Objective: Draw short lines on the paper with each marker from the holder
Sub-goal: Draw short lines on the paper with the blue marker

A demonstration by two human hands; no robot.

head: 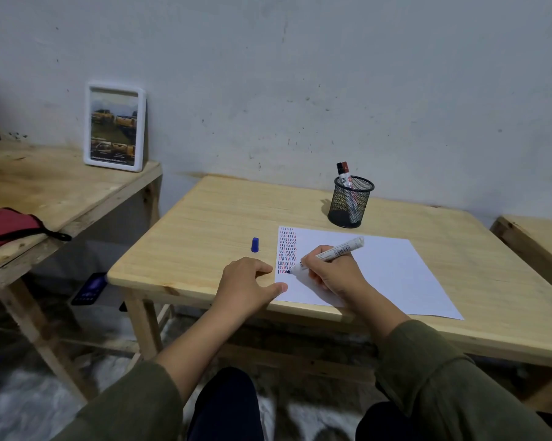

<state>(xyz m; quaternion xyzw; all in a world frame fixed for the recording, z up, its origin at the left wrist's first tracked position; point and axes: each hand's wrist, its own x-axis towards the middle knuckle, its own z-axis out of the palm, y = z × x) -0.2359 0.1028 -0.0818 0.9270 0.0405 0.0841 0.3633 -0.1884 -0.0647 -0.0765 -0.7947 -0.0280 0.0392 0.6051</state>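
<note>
Holder [350, 201] behind paper [379, 275] on table [204, 224]; cap [254, 245] left of paper.

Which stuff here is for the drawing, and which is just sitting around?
For the drawing: marker in the right hand, paper, blue cap, mesh holder with two markers, left hand.

Just lying about: picture frame, red pouch, phone.

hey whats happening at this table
A person is drawing short lines on a sheet of paper. The right hand holds an uncapped marker with its tip at the foot of a column of dark and red strokes by the paper's left edge. The left hand rests flat on the table, thumb on the paper's corner. A blue cap stands nearby, and two more markers sit in the mesh holder.
</note>
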